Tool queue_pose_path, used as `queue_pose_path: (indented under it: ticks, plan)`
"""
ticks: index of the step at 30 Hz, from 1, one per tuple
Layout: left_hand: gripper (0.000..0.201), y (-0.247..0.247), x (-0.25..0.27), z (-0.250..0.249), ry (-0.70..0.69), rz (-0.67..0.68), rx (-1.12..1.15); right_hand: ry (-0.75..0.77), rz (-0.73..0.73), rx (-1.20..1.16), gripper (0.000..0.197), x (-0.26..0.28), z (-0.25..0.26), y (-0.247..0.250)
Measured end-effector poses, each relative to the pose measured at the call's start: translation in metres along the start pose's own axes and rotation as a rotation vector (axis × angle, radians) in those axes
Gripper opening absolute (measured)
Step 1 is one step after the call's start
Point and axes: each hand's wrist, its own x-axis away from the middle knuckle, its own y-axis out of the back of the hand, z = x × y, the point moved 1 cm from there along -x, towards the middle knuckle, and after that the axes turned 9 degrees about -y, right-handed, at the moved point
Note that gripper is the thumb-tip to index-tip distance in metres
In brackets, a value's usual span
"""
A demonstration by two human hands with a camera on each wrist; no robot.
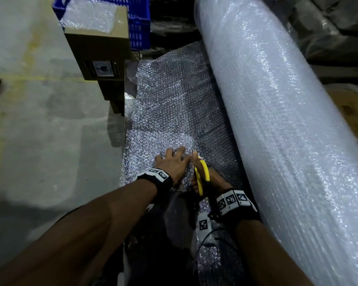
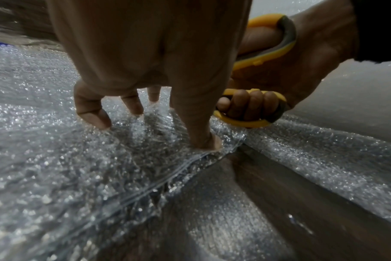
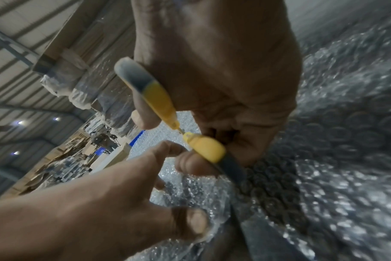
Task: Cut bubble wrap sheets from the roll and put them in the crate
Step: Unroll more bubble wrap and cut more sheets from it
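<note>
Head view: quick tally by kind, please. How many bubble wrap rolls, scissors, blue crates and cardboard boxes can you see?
Bubble wrap roll: 1
Yellow scissors: 1
Blue crate: 1
Cardboard boxes: 2, stacked, beside the crate
Total: 5

One huge white bubble-wrap roll [image 1: 277, 120], one pair of yellow-handled scissors [image 1: 202, 176], one blue plastic crate [image 1: 139, 21], two stacked brown cardboard boxes [image 1: 97, 52], two hands.
</note>
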Motion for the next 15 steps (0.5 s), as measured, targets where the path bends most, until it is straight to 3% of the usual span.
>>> queue_pose_path:
  ticks: [11,15]
  plan:
    - [0.088,0.002,0.000,-0.002,0.016,0.017,-0.011,0.017,0.050,-0.010,0.062,-0.010,0.013,-0.002]
    - [0.094,0.004,0.002,-0.003,0.014,0.023,-0.003,0.053,-0.009,-0.036,0.056,-0.015,0.018,-0.001]
